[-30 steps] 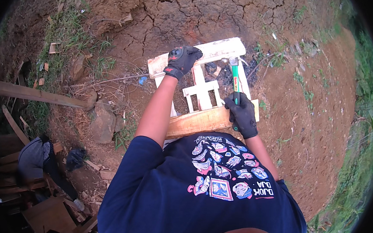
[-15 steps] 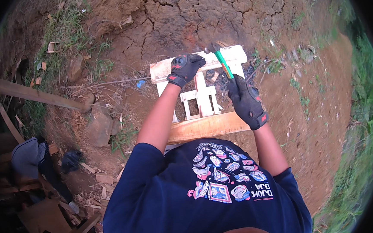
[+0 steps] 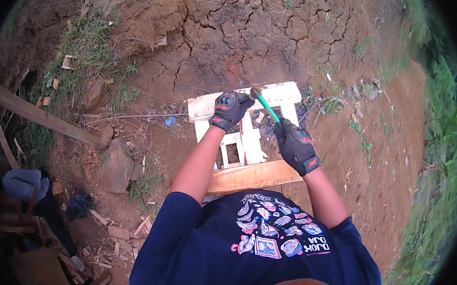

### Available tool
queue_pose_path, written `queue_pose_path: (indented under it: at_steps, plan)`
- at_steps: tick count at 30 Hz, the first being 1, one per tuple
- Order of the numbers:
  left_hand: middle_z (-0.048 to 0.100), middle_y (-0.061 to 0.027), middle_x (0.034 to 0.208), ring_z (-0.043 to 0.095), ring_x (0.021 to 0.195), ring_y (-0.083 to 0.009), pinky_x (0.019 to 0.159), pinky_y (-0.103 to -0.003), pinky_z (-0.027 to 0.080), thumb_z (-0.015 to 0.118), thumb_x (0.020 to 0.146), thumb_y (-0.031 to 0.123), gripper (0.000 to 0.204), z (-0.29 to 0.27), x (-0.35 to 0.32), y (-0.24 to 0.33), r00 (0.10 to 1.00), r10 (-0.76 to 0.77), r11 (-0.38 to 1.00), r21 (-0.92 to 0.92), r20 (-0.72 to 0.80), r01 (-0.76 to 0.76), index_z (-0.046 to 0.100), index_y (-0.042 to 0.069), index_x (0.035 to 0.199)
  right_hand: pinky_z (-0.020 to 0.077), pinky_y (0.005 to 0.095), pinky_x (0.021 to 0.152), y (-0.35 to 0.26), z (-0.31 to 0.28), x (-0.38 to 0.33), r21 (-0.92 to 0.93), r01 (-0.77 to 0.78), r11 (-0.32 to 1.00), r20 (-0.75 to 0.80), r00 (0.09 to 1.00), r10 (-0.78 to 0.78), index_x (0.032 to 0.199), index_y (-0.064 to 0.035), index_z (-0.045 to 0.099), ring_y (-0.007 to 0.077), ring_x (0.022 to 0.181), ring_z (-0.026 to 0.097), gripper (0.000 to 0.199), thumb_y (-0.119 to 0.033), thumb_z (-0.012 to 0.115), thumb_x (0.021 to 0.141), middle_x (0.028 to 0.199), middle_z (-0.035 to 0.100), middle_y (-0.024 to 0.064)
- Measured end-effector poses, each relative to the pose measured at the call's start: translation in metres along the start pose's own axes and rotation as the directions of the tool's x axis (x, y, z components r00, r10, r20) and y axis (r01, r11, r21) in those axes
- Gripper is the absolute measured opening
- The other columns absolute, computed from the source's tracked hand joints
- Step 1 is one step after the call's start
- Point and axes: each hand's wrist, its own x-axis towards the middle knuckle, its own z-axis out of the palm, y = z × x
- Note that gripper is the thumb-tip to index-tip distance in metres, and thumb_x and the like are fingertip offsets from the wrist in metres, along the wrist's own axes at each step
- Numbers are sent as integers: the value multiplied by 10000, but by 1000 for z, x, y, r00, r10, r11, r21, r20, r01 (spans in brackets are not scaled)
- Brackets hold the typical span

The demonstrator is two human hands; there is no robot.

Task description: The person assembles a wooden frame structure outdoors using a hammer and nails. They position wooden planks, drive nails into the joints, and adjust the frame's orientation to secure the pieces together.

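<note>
A pale wooden frame (image 3: 283, 92) of boards and slats stands low in front of me, with a thicker plank (image 3: 252, 177) across its near side. My left hand (image 3: 231, 110), in a black glove, rests at the far board with its fingers pinched together. Whatever those fingertips hold is too small to make out. My right hand (image 3: 296, 147), gloved the same way, is wrapped round the green handle of a hammer (image 3: 265, 105). The hammer's head is over the far board, right beside my left fingertips.
A long wooden beam (image 3: 41, 114) slants in from the left toward a large rock (image 3: 114, 166). At lower left another person (image 3: 27, 188) is bent among wood scraps (image 3: 119, 232), near a black plastic bag (image 3: 78, 206). Cracked soil lies beyond the frame; grass (image 3: 439, 207) borders the right.
The hammer's head has come down and nearer to my left fingertips. My right hand moved slightly left. The frame sits lower in the picture as the view shifted.
</note>
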Motion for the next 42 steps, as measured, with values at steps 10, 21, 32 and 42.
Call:
queue_pose_path:
  at_steps: [10, 21, 32, 42]
  plan:
    - [815, -57, 1029, 748, 942, -303, 867, -425, 575, 698, 973, 381, 296, 5, 1, -4, 996, 91, 991, 98, -9, -89, 836, 137, 1068, 517, 550, 658, 8, 9, -5, -8, 2, 1000, 18, 1000, -2, 1296, -43, 644, 455, 768, 695, 299, -234, 585, 1074, 893, 717, 246]
    - [814, -72, 1019, 747, 961, -300, 884, -428, 575, 721, 959, 387, 289, 9, 0, -10, 996, 57, 998, 30, -75, -55, 843, 138, 1040, 549, 551, 724, -2, 2, -1, -68, -41, 997, 63, 997, 45, 1262, -27, 661, 471, 841, 704, 262, -193, 593, 1070, 964, 735, 250]
    - [799, -168, 1061, 765, 980, -311, 877, -440, 579, 656, 1008, 331, 343, -4, 38, -52, 932, -110, 926, -377, -346, -31, 806, 55, 1146, 544, 538, 702, -9, 3, -8, -18, -64, 998, 2, 998, 64, 1294, -17, 608, 462, 838, 698, 288, -209, 543, 1089, 1007, 719, 237]
    - [753, -208, 863, 740, 816, -417, 715, -541, 572, 556, 992, 269, 314, 13, 49, -55, 932, -90, 917, 336, -350, 215, 759, 79, 846, 562, 528, 731, -22, -1, -2, 31, -62, 998, -141, 988, 66, 1398, -65, 627, 428, 843, 731, 365, -257, 568, 1093, 985, 747, 233]
